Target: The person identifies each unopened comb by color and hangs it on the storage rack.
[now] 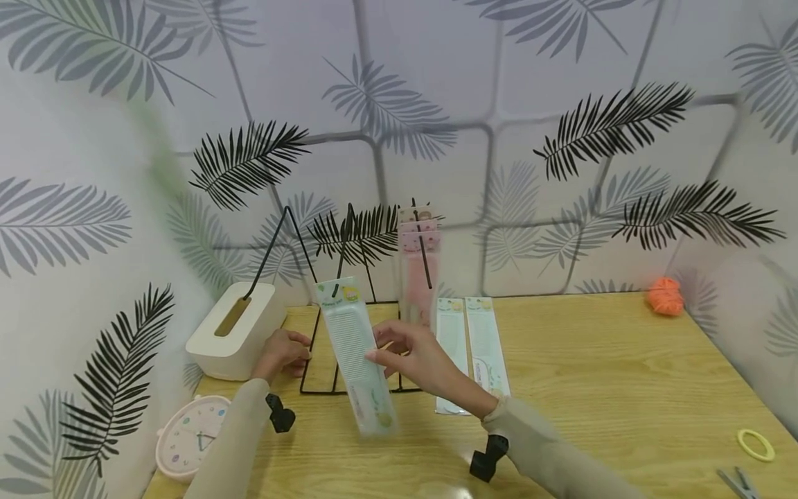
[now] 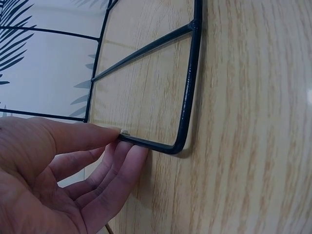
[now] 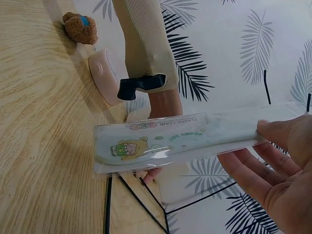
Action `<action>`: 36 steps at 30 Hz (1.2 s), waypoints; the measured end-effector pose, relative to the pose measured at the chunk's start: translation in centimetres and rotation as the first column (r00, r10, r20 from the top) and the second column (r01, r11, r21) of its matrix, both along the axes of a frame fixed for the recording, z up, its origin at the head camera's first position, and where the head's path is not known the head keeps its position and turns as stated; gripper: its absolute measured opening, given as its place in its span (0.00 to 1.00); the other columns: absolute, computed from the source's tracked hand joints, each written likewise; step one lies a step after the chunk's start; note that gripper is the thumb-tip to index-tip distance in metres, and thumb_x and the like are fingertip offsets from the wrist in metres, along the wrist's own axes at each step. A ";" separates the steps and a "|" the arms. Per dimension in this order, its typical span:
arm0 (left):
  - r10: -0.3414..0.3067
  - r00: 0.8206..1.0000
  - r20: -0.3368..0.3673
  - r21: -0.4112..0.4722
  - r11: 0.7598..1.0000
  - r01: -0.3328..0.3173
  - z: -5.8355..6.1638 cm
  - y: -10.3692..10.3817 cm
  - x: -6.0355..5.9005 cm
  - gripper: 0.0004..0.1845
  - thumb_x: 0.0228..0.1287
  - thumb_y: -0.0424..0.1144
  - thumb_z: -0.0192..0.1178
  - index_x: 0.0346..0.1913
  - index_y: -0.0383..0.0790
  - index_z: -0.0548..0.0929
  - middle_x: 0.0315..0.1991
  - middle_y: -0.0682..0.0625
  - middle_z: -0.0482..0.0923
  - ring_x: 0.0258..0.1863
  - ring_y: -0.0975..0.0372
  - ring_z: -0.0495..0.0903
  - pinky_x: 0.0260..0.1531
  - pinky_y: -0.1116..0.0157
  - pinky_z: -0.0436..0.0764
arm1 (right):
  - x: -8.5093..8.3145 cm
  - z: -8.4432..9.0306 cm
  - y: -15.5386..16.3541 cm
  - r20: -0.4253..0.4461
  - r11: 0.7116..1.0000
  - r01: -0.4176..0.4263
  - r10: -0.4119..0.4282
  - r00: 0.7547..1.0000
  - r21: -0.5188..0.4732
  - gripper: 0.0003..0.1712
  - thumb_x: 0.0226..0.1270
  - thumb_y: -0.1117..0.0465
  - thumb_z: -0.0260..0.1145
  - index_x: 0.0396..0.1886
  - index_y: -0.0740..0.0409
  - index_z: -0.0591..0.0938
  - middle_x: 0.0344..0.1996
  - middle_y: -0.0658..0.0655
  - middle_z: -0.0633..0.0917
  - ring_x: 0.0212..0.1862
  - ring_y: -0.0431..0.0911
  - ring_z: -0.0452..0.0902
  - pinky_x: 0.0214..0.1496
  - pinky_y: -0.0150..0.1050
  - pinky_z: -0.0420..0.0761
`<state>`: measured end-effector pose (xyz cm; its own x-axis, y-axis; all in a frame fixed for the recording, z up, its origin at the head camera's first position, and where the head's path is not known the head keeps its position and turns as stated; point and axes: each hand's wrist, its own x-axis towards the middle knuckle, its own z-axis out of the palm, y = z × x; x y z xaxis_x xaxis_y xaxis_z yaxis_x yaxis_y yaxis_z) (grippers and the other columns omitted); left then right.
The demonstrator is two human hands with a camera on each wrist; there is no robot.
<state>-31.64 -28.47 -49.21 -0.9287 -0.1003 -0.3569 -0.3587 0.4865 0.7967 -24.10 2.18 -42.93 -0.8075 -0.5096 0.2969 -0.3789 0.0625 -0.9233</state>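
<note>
My right hand (image 1: 411,353) pinches the side of a packaged green plastic comb (image 1: 352,339) between thumb and fingers. The comb hangs tilted in front of a black wire rack (image 1: 349,394), and the tip of the rack's middle prong shows over its top card. In the right wrist view, the clear wrapper (image 3: 146,146) carries a cartoon figure. My left hand (image 1: 287,352) grips the base wire at the rack's left side, thumb above and fingers beneath in the left wrist view. Pink comb packs (image 1: 420,270) hang on the right prong.
Two green comb packs (image 1: 451,333) lie right of the rack. A white tissue box (image 1: 233,333) and pink clock (image 1: 193,436) stand left. On the right are orange yarn (image 1: 666,296), a yellow ring (image 1: 756,445) and a grey tool (image 1: 738,482). A brown plush (image 3: 80,28) sits beyond the clock.
</note>
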 end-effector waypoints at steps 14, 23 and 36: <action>0.026 1.000 0.004 -0.044 0.999 -0.026 -0.1 0.3 0.0 0.17 0.65 0.25 0.64 0.56 0.24 0.81 0.29 0.45 0.82 0.24 0.60 0.81 0.27 0.61 0.89 | -5.4 -1.4 -3.0 -0.098 0.971 0.223 -0.231 0.968 -0.083 0.15 0.72 0.66 0.71 0.54 0.67 0.83 0.43 0.70 0.88 0.35 0.61 0.89 0.38 0.57 0.90; 0.035 0.999 0.008 -0.047 0.998 -0.035 -0.2 0.4 -0.2 0.17 0.65 0.24 0.64 0.55 0.24 0.82 0.28 0.45 0.82 0.23 0.60 0.80 0.26 0.61 0.89 | -7.8 -1.0 -4.8 -0.133 0.930 0.353 -0.364 0.922 -0.102 0.10 0.73 0.67 0.70 0.49 0.65 0.83 0.38 0.67 0.88 0.34 0.59 0.89 0.35 0.45 0.91; 0.014 1.000 0.011 -0.039 0.999 -0.014 -0.1 0.3 -0.2 0.17 0.65 0.24 0.63 0.56 0.24 0.81 0.30 0.44 0.83 0.24 0.60 0.80 0.26 0.62 0.88 | -8.5 -0.7 -6.0 -0.269 0.880 0.463 -0.423 0.865 0.106 0.15 0.79 0.63 0.63 0.59 0.65 0.77 0.46 0.64 0.86 0.45 0.54 0.86 0.46 0.46 0.88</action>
